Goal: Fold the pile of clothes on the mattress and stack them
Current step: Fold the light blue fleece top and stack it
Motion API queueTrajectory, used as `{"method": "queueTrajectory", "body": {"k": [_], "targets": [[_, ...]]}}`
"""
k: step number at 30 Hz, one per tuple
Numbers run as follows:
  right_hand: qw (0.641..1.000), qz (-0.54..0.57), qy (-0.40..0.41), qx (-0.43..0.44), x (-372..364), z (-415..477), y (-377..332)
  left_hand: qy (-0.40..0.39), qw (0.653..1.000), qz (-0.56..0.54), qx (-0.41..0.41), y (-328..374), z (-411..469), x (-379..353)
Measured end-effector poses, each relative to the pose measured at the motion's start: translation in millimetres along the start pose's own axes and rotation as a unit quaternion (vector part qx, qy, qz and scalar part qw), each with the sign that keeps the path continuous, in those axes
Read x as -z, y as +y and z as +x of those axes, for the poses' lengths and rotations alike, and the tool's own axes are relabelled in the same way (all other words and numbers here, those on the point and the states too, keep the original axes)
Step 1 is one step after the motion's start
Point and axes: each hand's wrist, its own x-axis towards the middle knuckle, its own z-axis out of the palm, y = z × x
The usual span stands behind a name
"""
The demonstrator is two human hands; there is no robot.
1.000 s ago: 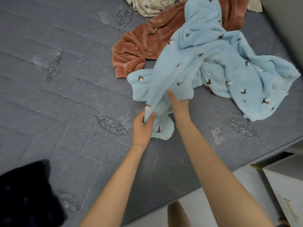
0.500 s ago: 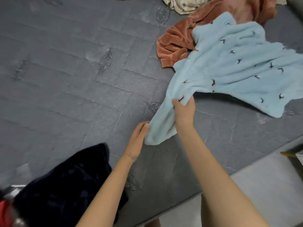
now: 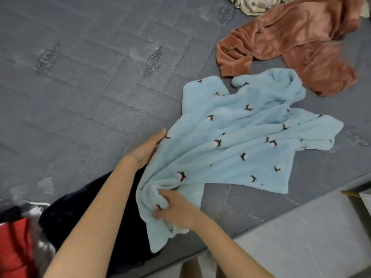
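Fingers (image 3: 160,204) of the R hand (image 3: 176,211) are curled tight into a bunched corner of the blue fleece top (image 3: 230,141). L hand (image 3: 145,152) lies near straight along its left edge, thumb hidden, so can't tell if it pinches. The top lies half spread on the mattress (image 3: 80,97), its near end over a dark garment (image 3: 84,207). Step, I'd say: laying it flat before the 1st fold; next needs the bunch released & smoothed. Beyond waits a brown garment (image 3: 291,43). The red item (image 3: 14,247) bottom-left is cut off, unclear.
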Motion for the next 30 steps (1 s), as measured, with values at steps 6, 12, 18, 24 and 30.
{"method": "queueTrajectory", "body": {"k": [6,12,18,24,30], "targets": [[0.990,-0.100,-0.079,-0.056,-19.6,5.8,6.5,0.146,0.984,0.082,-0.060,-29.1,-3.0,-1.1],[0.984,-0.087,0.146,-0.048,44.0,29.1,1.3,0.236,0.954,0.093,-0.161,-30.5,-21.5,29.2],[0.955,-0.135,0.264,-0.015,98.7,66.1,-3.5,0.240,0.951,0.161,-0.106,-41.1,-29.2,39.5],[0.915,-0.273,0.294,0.054,136.6,79.5,6.6,0.266,0.937,0.211,-0.082,-34.6,12.1,12.8],[0.868,-0.366,0.332,0.048,197.8,96.2,27.4,0.273,0.918,0.287,-0.030,-22.3,64.6,-20.2]]}}
